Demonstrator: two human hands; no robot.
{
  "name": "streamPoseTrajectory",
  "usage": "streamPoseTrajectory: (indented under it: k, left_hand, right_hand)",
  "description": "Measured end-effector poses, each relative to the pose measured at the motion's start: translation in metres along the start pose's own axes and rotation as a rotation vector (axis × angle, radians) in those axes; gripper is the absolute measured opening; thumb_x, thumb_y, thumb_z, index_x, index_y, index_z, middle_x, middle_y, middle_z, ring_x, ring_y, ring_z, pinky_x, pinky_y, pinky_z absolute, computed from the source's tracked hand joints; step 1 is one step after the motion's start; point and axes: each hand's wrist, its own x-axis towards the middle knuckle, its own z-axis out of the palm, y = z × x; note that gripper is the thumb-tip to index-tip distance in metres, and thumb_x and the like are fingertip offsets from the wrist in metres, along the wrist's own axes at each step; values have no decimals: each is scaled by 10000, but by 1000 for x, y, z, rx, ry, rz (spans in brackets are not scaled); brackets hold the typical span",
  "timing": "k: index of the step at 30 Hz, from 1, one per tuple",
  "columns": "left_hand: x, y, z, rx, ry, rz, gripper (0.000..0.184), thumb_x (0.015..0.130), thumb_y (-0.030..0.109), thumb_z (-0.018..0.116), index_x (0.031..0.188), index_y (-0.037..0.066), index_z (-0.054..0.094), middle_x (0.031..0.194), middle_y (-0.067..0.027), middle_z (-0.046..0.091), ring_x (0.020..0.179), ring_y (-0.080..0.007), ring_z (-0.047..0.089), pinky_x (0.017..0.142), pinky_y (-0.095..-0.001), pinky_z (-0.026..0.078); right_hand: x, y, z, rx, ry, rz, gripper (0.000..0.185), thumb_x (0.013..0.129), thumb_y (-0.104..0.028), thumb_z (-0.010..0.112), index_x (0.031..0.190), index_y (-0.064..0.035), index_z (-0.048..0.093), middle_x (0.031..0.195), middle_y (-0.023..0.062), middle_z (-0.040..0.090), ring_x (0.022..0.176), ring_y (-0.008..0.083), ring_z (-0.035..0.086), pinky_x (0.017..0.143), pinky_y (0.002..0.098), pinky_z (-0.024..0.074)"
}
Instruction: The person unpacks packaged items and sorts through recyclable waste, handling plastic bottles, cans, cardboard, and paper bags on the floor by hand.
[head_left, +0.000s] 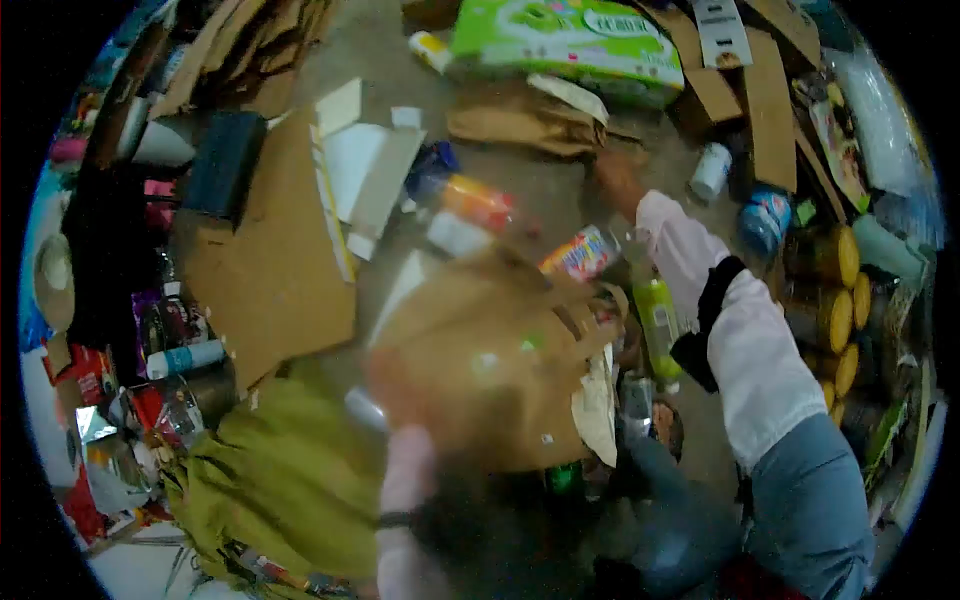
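My left hand (402,388), smeared by motion, is at the left edge of a large brown cardboard sheet (480,370) and appears to grip it. The sheet is blurred as well and tilts up off the floor in front of me. With my right arm stretched forward, my right hand (620,180) closes on the right end of a crumpled piece of brown cardboard (525,122). Between the hands lie a bottle with an orange and white label (582,253), a blurred orange-red bottle (478,203) and a green bottle (656,325).
A green printed pack (570,45) lies at the far side. Flattened cardboard (270,270) and an olive cloth or sack (290,470) are on the left. At right are a white can (711,172), a blue-wrapped container (766,218) and several yellow-ended cylinders (843,257).
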Motion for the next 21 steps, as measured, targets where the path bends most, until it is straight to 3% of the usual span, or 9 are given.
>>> streamPoseTrajectory:
  k: [2, 5, 7, 9, 10, 13, 15, 18, 21]
  left_hand:
    - [4, 4, 0, -49, 0, -10, 683, 795, 358, 605, 1359, 167, 272, 1445, -119, 107, 1323, -332, 111, 1015, -515, 191]
    - [5, -1, 2, 13, -52, -21, 661, 815, 318, 600, 1363, 175, 258, 1429, -134, 136, 1319, -332, 118, 1020, -479, 219]
    - [13, 9, -9, -481, 41, -62, 672, 809, 264, 612, 1365, 156, 250, 1412, -145, 165, 1311, -321, 147, 1020, -450, 241]
    - [15, 21, -31, -674, 90, -90, 666, 798, 213, 622, 1356, 128, 268, 1395, -151, 193, 1298, -308, 186, 1017, -424, 264]
    - [15, 25, -46, -619, 101, -87, 654, 790, 189, 627, 1346, 109, 291, 1387, -153, 206, 1289, -300, 209, 1014, -413, 276]
    - [19, 63, -103, -345, 24, 70, 538, 730, 130, 666, 1213, 24, 453, 1303, -169, 329, 1175, -304, 370, 960, -398, 341]
    - [8, 114, -114, -416, -107, 241, 510, 697, 161, 692, 1148, 23, 499, 1225, -178, 403, 1097, -323, 432, 919, -406, 371]
    - [-3, 204, -114, -396, -242, 431, 497, 660, 216, 707, 1087, 39, 526, 1145, -183, 464, 1012, -338, 479, 836, -422, 414]
    - [3, 229, -72, -199, -342, 508, 460, 680, 239, 677, 1070, 42, 532, 1123, -176, 482, 978, -352, 494, 785, -428, 426]
  right_hand:
    - [2, 11, 2, -196, -127, 61, 237, 850, -237, 464, 755, -53, 579, 648, 69, 539, 613, 223, 536, 521, 355, 402]
    - [-12, -4, -75, 1046, -195, 686, 217, 851, -253, 475, 798, -66, 573, 673, 27, 514, 628, 162, 517, 570, 309, 415]
    - [-35, -17, -140, 1593, -26, 953, 195, 850, -254, 481, 829, -79, 565, 701, 8, 508, 648, 131, 507, 606, 288, 420]
    - [-56, -22, -169, 1370, 170, 1099, 180, 855, -257, 475, 856, -95, 553, 731, -4, 509, 672, 108, 501, 641, 279, 422]
    - [-80, -4, -176, 1111, 174, 870, 190, 860, -266, 475, 863, -89, 545, 727, -2, 501, 677, 106, 495, 646, 273, 418]
    - [-139, 10, -229, 1246, 225, 949, 194, 877, -258, 463, 874, -74, 524, 747, -1, 498, 692, 110, 487, 659, 263, 415]
    - [-203, 45, -223, 792, 207, 829, 235, 869, -223, 476, 1019, -55, 542, 901, 59, 562, 818, 207, 539, 738, 313, 440]
    - [-255, 55, -224, 930, 294, 1041, 289, 867, -178, 470, 1122, -62, 542, 1062, 101, 564, 993, 253, 523, 861, 325, 407]
    - [-274, 20, -266, 725, 28, 1024, 348, 883, -195, 457, 1198, -52, 495, 1181, 116, 513, 1123, 229, 455, 947, 331, 341]
